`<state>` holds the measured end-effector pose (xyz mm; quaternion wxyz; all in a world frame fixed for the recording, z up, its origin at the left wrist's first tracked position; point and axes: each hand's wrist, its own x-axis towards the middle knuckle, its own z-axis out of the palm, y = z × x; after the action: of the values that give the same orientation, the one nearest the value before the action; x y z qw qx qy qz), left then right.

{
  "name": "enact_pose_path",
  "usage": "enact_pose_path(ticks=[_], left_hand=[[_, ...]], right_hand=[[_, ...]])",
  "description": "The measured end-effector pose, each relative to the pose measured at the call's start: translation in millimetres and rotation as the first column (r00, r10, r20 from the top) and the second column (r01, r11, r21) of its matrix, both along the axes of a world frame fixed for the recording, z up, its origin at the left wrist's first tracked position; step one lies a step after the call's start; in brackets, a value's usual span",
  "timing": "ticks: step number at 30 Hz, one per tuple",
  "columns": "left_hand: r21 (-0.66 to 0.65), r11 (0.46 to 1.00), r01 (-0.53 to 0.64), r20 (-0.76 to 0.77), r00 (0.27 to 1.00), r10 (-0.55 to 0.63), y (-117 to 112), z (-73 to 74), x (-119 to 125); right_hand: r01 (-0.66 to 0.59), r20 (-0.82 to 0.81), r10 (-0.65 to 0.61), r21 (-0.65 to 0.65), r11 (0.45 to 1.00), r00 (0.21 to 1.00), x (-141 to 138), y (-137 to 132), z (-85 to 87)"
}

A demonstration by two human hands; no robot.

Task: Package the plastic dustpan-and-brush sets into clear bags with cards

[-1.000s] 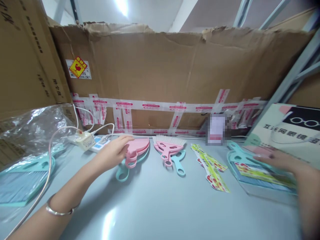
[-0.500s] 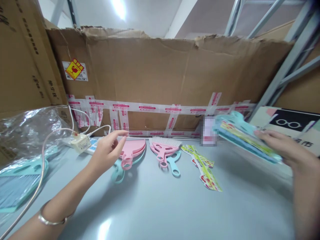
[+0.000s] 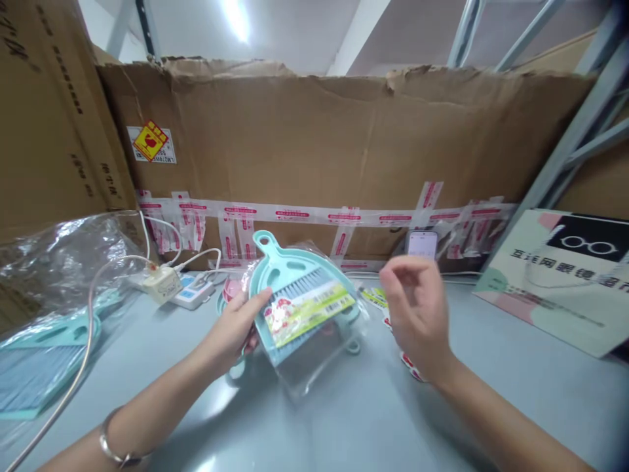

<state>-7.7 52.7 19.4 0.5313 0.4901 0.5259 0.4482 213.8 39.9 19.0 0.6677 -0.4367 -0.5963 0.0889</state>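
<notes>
My left hand (image 3: 240,321) grips the left edge of a light blue dustpan (image 3: 289,262), thumb on top. A blue-bristled brush (image 3: 302,278) and a yellow-green printed card (image 3: 309,311) lie against the pan. A clear plastic bag (image 3: 314,373) hangs off its lower side. My right hand (image 3: 417,314) is raised to the right of the set, fingers loosely curled, thumb apart, with nothing visible in it. Behind the set, pink plastic (image 3: 232,288) shows only in part. Printed cards (image 3: 376,296) lie partly hidden behind my right hand.
Another light blue dustpan set (image 3: 44,360) in plastic lies at the left, crossed by a cable (image 3: 83,341). A power strip (image 3: 191,292) with a plugged-in charger (image 3: 162,282) stands behind it. A phone (image 3: 422,244) leans against the cardboard wall (image 3: 319,144). A printed board (image 3: 555,275) stands right.
The bagged dustpan set has moved from my right hand at the right to my left hand in the middle. My right hand has let go and come inward.
</notes>
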Motion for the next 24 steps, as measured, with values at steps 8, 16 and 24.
enact_pose_path(ticks=[8, 16, 24], left_hand=[[0.271, 0.961, -0.045, -0.015, 0.999, 0.051, -8, -4.2, 10], [0.277, 0.935, -0.220, 0.246, 0.957, 0.152, 3, -6.8, 1], [0.277, 0.956, -0.095, 0.169, 0.984, 0.049, 2, -9.4, 1]], right_hand=[[-0.674, -0.679, 0.285, -0.413, 0.613, 0.676, -43, -4, -33.7], [-0.477, -0.315, 0.381, -0.735, 0.482, 0.870, 44, 24, -22.8], [0.242, 0.283, -0.135, -0.387, 0.890, 0.949, 79, 40, -20.5]])
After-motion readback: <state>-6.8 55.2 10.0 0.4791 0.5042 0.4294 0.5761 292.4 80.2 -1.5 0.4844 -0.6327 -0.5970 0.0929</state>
